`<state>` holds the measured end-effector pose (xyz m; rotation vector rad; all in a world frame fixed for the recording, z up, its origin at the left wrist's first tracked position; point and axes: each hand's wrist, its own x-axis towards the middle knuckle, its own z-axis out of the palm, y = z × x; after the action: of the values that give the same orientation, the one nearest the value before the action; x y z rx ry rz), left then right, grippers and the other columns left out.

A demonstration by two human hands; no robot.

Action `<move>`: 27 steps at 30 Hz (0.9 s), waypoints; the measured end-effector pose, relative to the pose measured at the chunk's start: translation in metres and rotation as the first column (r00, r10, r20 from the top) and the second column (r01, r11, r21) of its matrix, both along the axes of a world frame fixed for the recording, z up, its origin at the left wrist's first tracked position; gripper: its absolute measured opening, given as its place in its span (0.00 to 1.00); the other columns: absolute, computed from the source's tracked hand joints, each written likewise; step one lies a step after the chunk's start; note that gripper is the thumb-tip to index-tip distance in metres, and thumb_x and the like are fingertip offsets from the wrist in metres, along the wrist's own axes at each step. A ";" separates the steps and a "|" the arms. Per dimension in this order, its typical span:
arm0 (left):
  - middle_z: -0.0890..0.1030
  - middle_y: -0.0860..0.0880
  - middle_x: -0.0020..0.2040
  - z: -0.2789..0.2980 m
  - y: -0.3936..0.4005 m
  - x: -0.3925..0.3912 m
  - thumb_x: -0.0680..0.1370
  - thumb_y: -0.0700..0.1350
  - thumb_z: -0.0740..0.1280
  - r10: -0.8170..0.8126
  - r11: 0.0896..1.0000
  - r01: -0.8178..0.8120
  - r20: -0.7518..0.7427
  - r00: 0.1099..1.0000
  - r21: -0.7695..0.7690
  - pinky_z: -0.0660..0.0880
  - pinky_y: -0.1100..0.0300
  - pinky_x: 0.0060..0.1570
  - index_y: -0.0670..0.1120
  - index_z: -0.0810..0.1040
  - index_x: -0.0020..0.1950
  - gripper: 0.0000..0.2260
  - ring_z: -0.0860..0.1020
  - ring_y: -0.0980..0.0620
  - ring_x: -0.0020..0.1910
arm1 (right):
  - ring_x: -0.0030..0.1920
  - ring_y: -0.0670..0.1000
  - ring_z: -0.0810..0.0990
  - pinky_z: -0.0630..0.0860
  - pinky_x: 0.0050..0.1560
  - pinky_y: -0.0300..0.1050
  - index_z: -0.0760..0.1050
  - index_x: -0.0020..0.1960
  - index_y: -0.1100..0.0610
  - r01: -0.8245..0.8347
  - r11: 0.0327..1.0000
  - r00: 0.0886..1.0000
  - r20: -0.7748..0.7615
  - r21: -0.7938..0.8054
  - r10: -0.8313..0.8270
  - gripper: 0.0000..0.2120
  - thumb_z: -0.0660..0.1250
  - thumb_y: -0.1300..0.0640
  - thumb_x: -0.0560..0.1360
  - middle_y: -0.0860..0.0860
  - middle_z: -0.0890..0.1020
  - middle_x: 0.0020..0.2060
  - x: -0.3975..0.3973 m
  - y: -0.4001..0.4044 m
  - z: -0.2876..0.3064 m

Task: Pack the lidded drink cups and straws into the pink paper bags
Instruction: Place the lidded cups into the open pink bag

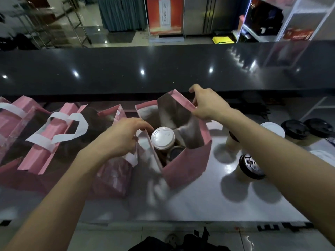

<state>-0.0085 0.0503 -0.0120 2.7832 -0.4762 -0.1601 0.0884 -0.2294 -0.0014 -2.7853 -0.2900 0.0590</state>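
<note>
At the centre of the steel worktop [199,205], a pink paper bag [188,165] stands open, its mouth stretched along a line running from about 8 o'clock to 2 o'clock. The left hand [123,136] pinches the near-left rim at the 8 o'clock end, fingers curled round the paper; the right hand [206,104] pinches the far rim at 2 o'clock, thumb and fingers closed on the pink edge. Inside the bag, a white-lidded cup [162,137] stands upright, just beside a dark-lidded cup [176,152] at its 4 o'clock.

The unpacked cups lie to the bag's right: a black-lidded cup [251,166] at roughly 4 o'clock from the bag, tilted in this wide view, and a further white-lidded cup [272,129] at 3 o'clock, partly behind the right forearm. The right hand is clearly the nearer one to both. Other pink bags [47,142] with white handles sit at 9 o'clock. No straw can be made out.
</note>
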 end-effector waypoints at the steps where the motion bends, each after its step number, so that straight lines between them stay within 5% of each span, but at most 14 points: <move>1: 0.85 0.55 0.62 -0.003 -0.006 0.002 0.77 0.34 0.76 -0.027 1.000 0.027 0.032 0.999 -0.004 0.76 0.55 0.65 0.53 0.87 0.66 0.21 0.80 0.54 0.62 | 0.56 0.58 0.84 0.83 0.57 0.57 0.68 0.77 0.53 -0.027 1.000 1.000 0.013 -0.005 0.027 0.31 0.73 0.59 0.76 0.51 0.85 0.55 0.005 -0.002 0.002; 3: 0.86 0.55 0.51 -0.007 -0.021 0.006 0.78 0.40 0.78 -0.076 0.997 0.078 0.122 0.990 -0.015 0.77 0.53 0.57 0.51 0.90 0.57 0.10 0.80 0.56 0.50 | 0.57 0.58 0.83 0.82 0.58 0.56 0.67 0.77 0.53 -0.070 0.997 0.997 0.007 -0.033 0.071 0.33 0.76 0.51 0.77 0.51 0.85 0.57 0.012 -0.007 0.004; 6: 0.80 0.59 0.41 -0.011 -0.042 0.012 0.77 0.45 0.79 -0.101 0.992 0.117 0.240 0.965 -0.054 0.76 0.52 0.50 0.51 0.90 0.50 0.03 0.74 0.58 0.42 | 0.50 0.59 0.81 0.82 0.49 0.55 0.67 0.70 0.55 -0.126 0.963 0.992 -0.035 -0.237 0.121 0.44 0.84 0.42 0.63 0.53 0.80 0.53 0.012 -0.013 -0.002; 9: 0.83 0.59 0.41 -0.017 -0.057 0.012 0.77 0.48 0.79 -0.081 0.988 0.114 0.283 0.956 -0.101 0.77 0.54 0.47 0.53 0.90 0.49 0.02 0.79 0.57 0.44 | 0.43 0.60 0.81 0.75 0.39 0.52 0.64 0.55 0.55 -0.124 0.922 0.983 0.078 -0.367 0.163 0.26 0.79 0.57 0.68 0.55 0.78 0.48 0.007 -0.018 -0.017; 11: 0.85 0.62 0.42 -0.020 -0.063 0.010 0.76 0.51 0.79 -0.062 0.986 0.102 0.283 0.957 -0.131 0.76 0.57 0.45 0.57 0.89 0.48 0.02 0.79 0.61 0.44 | 0.45 0.63 0.82 0.76 0.40 0.53 0.66 0.54 0.56 -0.124 0.925 0.967 0.167 -0.359 0.194 0.18 0.72 0.63 0.71 0.57 0.81 0.49 0.008 -0.020 -0.018; 16: 0.86 0.66 0.40 -0.016 -0.064 0.015 0.75 0.61 0.80 -0.174 0.940 0.167 0.003 0.985 -0.298 0.77 0.64 0.40 0.60 0.89 0.52 0.09 0.82 0.61 0.39 | 0.50 0.58 0.83 0.81 0.49 0.54 0.77 0.62 0.52 -0.230 0.942 0.956 0.124 -0.245 0.266 0.13 0.69 0.56 0.78 0.52 0.84 0.52 0.010 -0.027 -0.008; 18: 0.87 0.63 0.43 -0.013 -0.061 0.026 0.77 0.59 0.79 -0.142 0.914 0.158 0.069 0.987 -0.373 0.80 0.62 0.41 0.59 0.88 0.53 0.07 0.84 0.60 0.42 | 0.54 0.56 0.83 0.80 0.54 0.54 0.80 0.64 0.51 -0.260 0.941 0.945 0.141 -0.216 0.294 0.12 0.69 0.53 0.80 0.50 0.83 0.55 0.009 -0.029 -0.006; 22: 0.83 0.55 0.54 -0.013 -0.055 0.063 0.76 0.52 0.80 0.019 0.991 0.048 0.482 0.876 -0.127 0.77 0.51 0.56 0.52 0.86 0.60 0.14 0.79 0.52 0.54 | 0.56 0.55 0.82 0.79 0.57 0.52 0.82 0.66 0.51 -0.266 0.945 0.930 0.207 -0.191 0.303 0.14 0.68 0.51 0.83 0.50 0.82 0.57 0.007 -0.032 -0.005; 24: 0.82 0.51 0.60 -0.015 -0.054 0.080 0.75 0.51 0.80 -0.063 0.998 0.061 0.483 0.874 0.021 0.73 0.48 0.63 0.50 0.84 0.64 0.19 0.78 0.47 0.61 | 0.55 0.54 0.82 0.79 0.57 0.53 0.83 0.63 0.52 -0.261 0.955 0.934 0.213 -0.144 0.288 0.11 0.70 0.51 0.83 0.49 0.83 0.55 0.008 -0.034 -0.006; 27: 0.84 0.52 0.58 -0.017 -0.057 0.094 0.79 0.49 0.76 -0.105 0.994 0.076 0.460 0.882 0.081 0.74 0.48 0.63 0.51 0.84 0.61 0.11 0.81 0.48 0.59 | 0.54 0.52 0.82 0.80 0.57 0.53 0.86 0.57 0.51 -0.250 0.968 0.947 0.200 -0.030 0.251 0.07 0.72 0.51 0.83 0.48 0.85 0.52 0.011 -0.038 -0.006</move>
<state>0.0852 -0.0067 -0.0286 2.8504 -0.7238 0.4946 0.0990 -0.2676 -0.0073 -2.7451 -0.6945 -0.1643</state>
